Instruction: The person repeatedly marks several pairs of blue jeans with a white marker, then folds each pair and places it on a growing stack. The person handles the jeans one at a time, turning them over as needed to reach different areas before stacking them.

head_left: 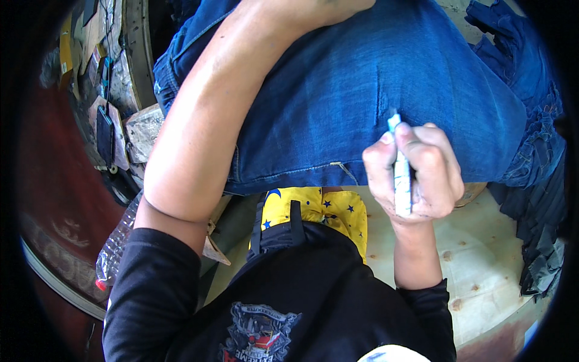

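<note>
Blue denim jeans (pixel 313 114) lie spread out in front of me. A pale, worn vertical line with a frayed look marks the cloth near the middle. My right hand (pixel 416 169) is closed round a white marker pen (pixel 402 178) with printed patterning. The pen points away from me, and its tip is at the denim just beside the lower end of the worn line; whether it touches, I cannot tell. My left arm reaches across the left side of the jeans. At the top edge, my left hand (pixel 310 13) rests on the denim, its fingers cut off or hidden.
More blue denim (pixel 518 66) is heaped at the far right, with dark cloth (pixel 534 241) below it. Wooden pieces, a phone (pixel 105 136) and cables clutter the left. A clear plastic bottle (pixel 117 247) lies beside my left elbow. Pale boarding (pixel 476 265) shows at lower right.
</note>
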Tool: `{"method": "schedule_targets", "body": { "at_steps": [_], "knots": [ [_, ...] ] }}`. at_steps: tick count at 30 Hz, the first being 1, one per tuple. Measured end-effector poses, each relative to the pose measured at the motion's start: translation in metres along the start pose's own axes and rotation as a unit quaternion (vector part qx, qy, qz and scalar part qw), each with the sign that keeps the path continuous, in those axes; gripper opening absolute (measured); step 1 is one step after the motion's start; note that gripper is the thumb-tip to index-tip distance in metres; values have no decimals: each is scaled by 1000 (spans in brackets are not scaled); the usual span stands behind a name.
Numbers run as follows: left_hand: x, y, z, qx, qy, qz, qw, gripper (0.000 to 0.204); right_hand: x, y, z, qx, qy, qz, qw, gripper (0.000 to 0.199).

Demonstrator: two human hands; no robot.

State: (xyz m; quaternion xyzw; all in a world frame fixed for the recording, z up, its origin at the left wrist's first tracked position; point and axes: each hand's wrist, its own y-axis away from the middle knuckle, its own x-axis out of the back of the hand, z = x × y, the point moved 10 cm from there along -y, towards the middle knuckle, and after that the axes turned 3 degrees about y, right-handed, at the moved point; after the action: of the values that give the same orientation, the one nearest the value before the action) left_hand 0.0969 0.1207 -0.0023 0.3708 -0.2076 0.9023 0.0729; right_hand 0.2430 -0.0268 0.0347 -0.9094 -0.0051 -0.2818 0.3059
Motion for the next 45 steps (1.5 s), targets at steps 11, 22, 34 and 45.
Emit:
{"method": "schedule_targets", "body": {
  "at_steps": [11, 22, 34, 45],
  "knots": [
    [0, 4, -6, 30, 31, -10, 999, 15, -3, 8, 6, -21, 22, -10, 999, 16],
    [34, 26, 70, -17, -142, -33, 989, 23, 43, -41, 17, -193, -143, -96, 966, 12],
    [38, 160, 101, 127, -157, 42, 979, 12, -11, -29, -15, 39, 82, -291, 953, 13],
    [59, 164, 126, 177, -114, 65, 976, 12, 31, -20, -15, -15, -32, -222, 974, 3]
  ]
}}
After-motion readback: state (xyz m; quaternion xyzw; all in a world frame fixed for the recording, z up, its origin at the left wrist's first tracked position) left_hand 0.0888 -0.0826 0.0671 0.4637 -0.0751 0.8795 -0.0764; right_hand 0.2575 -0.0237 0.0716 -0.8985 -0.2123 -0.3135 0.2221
